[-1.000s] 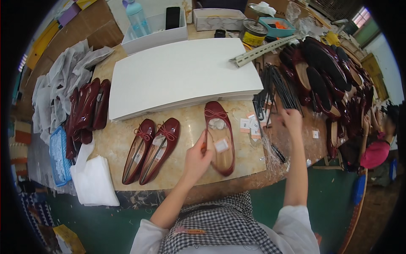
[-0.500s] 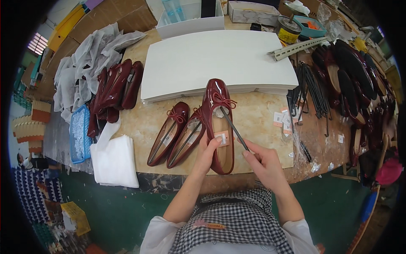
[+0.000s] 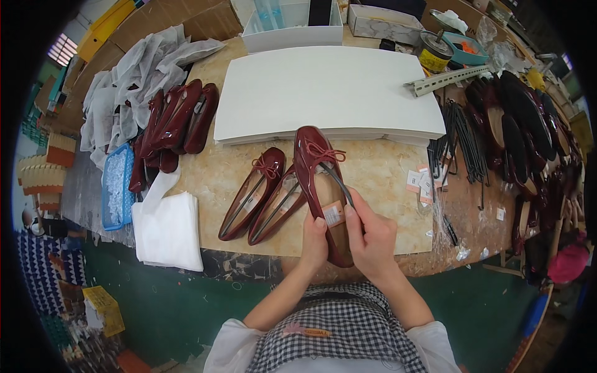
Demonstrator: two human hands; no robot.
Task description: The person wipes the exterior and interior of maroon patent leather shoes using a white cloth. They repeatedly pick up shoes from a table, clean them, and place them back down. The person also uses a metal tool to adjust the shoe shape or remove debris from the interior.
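Observation:
A glossy dark-red ballet flat (image 3: 306,153) with a bow points away from me above the table's near edge. My left hand (image 3: 314,244) is closed around its left side, thumb on the rim. Closed on a thin black shoe stick (image 3: 336,180), my right hand (image 3: 375,241) rests against the shoe's right side. The stick's far end reaches into the toe; its near end is hidden by my fingers. A small paper tag (image 3: 334,214) lies on the insole. Left of it, two matching flats (image 3: 269,163) lie on the table, each with a stick inside.
White sheets (image 3: 329,93) are stacked behind the shoe. At left are white tissue (image 3: 166,233), a blue basket (image 3: 118,186), and more red flats (image 3: 180,121). Black sticks (image 3: 466,140), tags (image 3: 420,183) and a heap of shoes (image 3: 516,118) fill the right.
My right hand has moved left and inward, close against the shoe, and the stick stands steeper. The shoe has come slightly nearer to me and tilted.

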